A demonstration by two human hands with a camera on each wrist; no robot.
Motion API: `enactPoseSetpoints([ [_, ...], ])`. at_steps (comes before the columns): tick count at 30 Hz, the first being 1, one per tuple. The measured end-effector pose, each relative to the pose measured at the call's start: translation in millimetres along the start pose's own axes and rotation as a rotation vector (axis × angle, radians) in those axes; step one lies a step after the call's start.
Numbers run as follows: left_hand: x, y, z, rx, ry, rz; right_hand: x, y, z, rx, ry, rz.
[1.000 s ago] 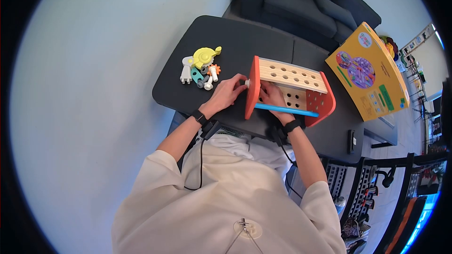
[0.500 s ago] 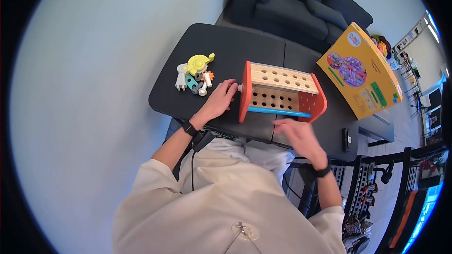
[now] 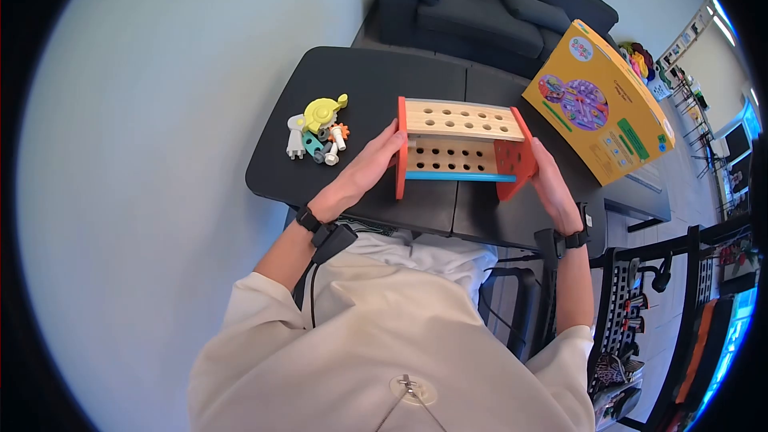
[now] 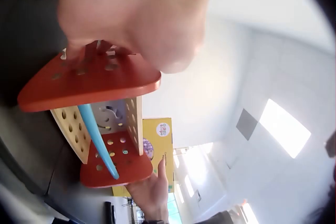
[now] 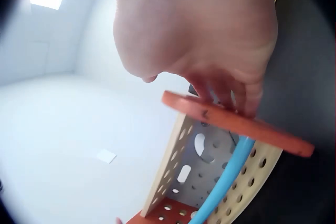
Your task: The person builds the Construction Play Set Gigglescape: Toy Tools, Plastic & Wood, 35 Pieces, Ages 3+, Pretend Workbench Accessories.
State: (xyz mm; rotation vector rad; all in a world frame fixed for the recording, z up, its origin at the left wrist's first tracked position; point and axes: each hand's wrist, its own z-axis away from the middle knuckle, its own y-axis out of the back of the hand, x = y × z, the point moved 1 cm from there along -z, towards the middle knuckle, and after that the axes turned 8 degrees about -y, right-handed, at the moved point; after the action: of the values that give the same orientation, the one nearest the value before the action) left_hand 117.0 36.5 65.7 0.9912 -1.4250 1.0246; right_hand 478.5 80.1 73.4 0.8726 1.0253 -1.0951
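A wooden toy bench with rows of holes in its pale boards (image 3: 456,121) stands on the black table, upright between both hands. Its left red panel (image 4: 100,85) is touched on the outer face by the fingers of my left hand (image 3: 366,168). Against the outer face of the right red panel (image 5: 236,123) rest the fingers of my right hand (image 3: 554,184). A blue rod (image 3: 458,177) runs along the bench's near lower edge, joining the two panels. Neither hand's fingers curl round the bench; the left fingertips are partly hidden in the head view.
Left of the bench on the table (image 3: 320,72) lies a pile of plastic pieces, including a yellow-green one (image 3: 322,113) and a white one (image 3: 295,138). A yellow box (image 3: 600,104) stands at the right. Behind the table is a dark sofa (image 3: 480,12).
My right hand has come out of the bench's inside and round to its right panel. My left hand has moved from the white piece at the left panel to lie against that panel.
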Motion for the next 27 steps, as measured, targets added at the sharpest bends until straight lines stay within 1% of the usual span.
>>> enactPoseSetpoints([
  [1,-1,2,-1,0.0,-0.032,0.043,3,-2,1,0.003,0.001,-0.004],
  [3,-5,8,-4,-0.003,-0.065,0.084,8,-5,3,-0.015,0.14,-0.103],
  [5,-13,12,1,0.044,-0.235,-0.018,13,-9,8,-0.029,0.144,-0.104],
  [7,-26,13,2,0.051,-0.244,-0.017,22,-14,9,-0.046,0.152,-0.102],
  [9,-51,18,2,0.074,-0.309,-0.088,35,-19,8,-0.028,0.217,-0.002],
  [10,-55,17,5,0.084,-0.315,-0.17,37,-23,10,-0.019,0.203,0.001],
  [14,-66,16,19,0.059,-0.275,-0.263,43,-37,21,-0.016,0.187,0.003],
  [17,-69,13,24,0.074,-0.262,-0.253,64,-37,13,-0.021,0.184,0.031],
  [18,-71,12,26,0.078,-0.255,-0.249,74,-37,9,-0.017,0.212,0.044],
  [20,-66,12,29,0.081,-0.272,-0.279,75,-37,4,-0.022,0.24,0.054],
  [22,-61,20,33,0.095,-0.27,-0.287,72,-36,7,-0.009,0.186,0.065],
  [23,-56,30,32,0.1,-0.253,-0.444,68,-38,11,-0.015,0.181,0.064],
  [24,-51,37,32,0.102,-0.237,-0.602,63,-42,16,0.073,0.203,0.19],
  [25,-40,38,37,0.264,-0.242,-0.703,56,-46,24,0.163,0.223,0.316],
  [26,-41,48,40,0.341,-0.326,-0.954,47,-56,34,0.245,0.232,0.311],
  [27,-43,62,43,0.417,-0.412,-1.206,50,-57,35,0.243,0.232,0.309],
])
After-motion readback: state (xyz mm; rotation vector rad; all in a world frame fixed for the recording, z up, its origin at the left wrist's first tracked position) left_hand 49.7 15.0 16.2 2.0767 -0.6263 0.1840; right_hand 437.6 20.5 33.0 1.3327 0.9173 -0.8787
